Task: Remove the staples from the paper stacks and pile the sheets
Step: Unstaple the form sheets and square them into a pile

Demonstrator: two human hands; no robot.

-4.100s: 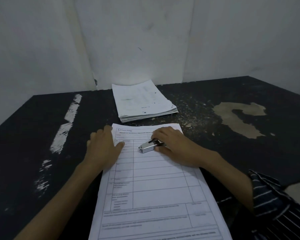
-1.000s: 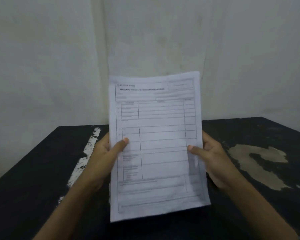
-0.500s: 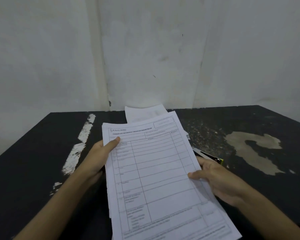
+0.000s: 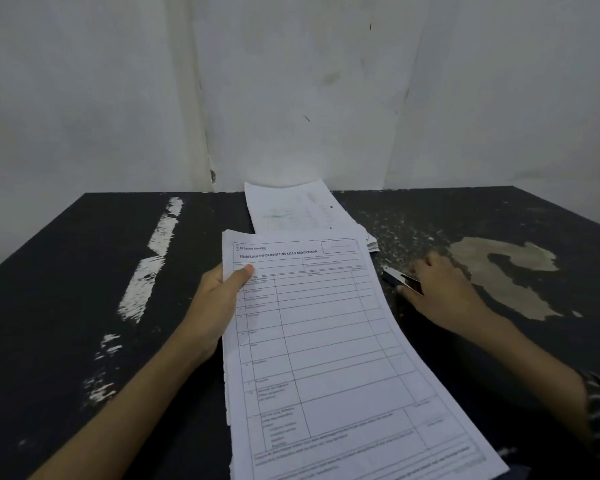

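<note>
A stack of printed forms slants above the black table, held only at its left edge. My left hand grips that edge near the top, thumb on the front sheet. To the right of the stack, my right hand rests on the table with its fingers curled around a small metal staple remover. A flat pile of loose sheets lies farther back, against the wall.
The black table has white scrape marks on the left and a large pale worn patch on the right, close beside my right hand. Small specks of debris lie scattered near the pile. White walls close off the back.
The stack came down from upright to a low slant. My right hand let go of its right edge and moved right onto the staple remover. My left hand kept its hold.
</note>
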